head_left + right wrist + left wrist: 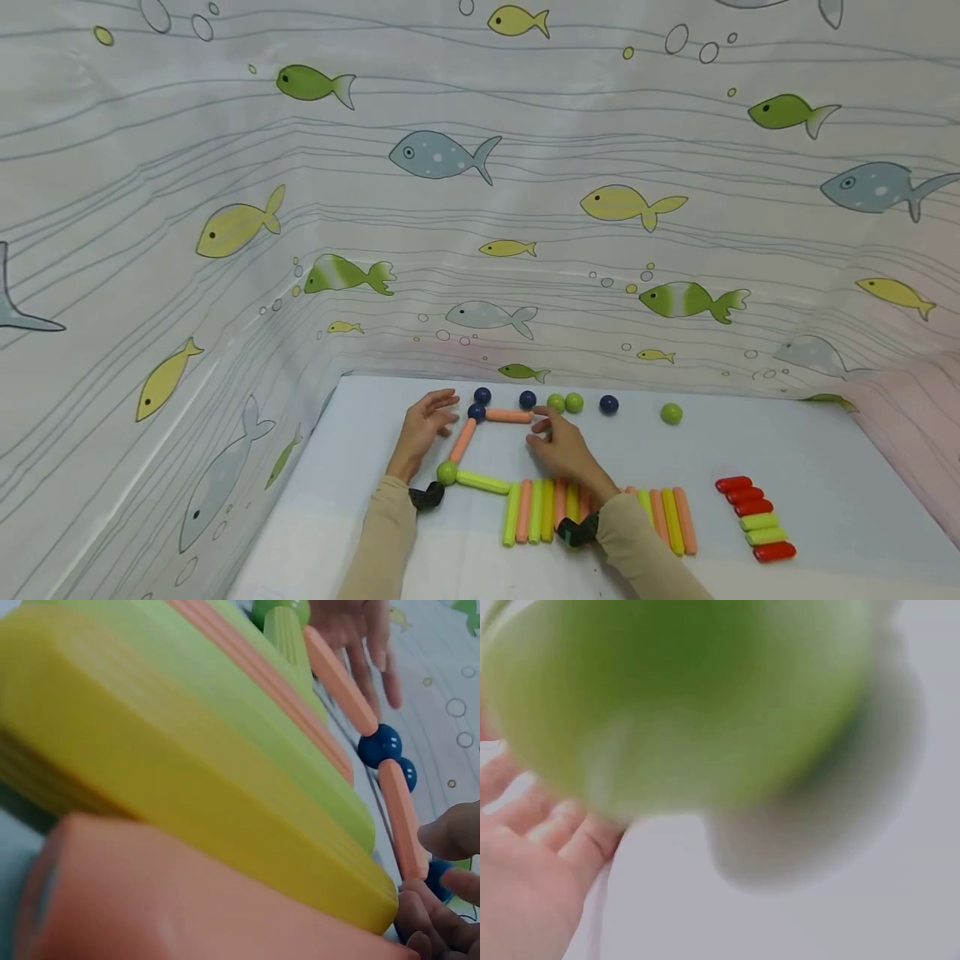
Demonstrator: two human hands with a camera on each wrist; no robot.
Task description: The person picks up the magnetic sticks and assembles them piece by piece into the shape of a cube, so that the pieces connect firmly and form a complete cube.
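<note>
A salmon stick (508, 416) joins a dark blue ball (477, 412) at its left end. From that ball a second salmon stick (462, 442) runs down to a green ball (447, 472), which bears a lime stick (483, 482). My left hand (424, 429) is just left of the blue ball, fingers spread and holding nothing; the left wrist view shows its palm (532, 877) beside a large blurred green ball (682, 712). My right hand (562, 446) is at the right end of the upper salmon stick, thumb and fingers apart around that end.
Loose blue balls (609, 404) and green balls (671, 413) lie along the back. A row of lime, salmon and yellow sticks (523, 512) lies in front, partly under my right forearm. Short red and lime sticks (753, 507) lie at the right. A fish-patterned curtain (450, 250) borders the table.
</note>
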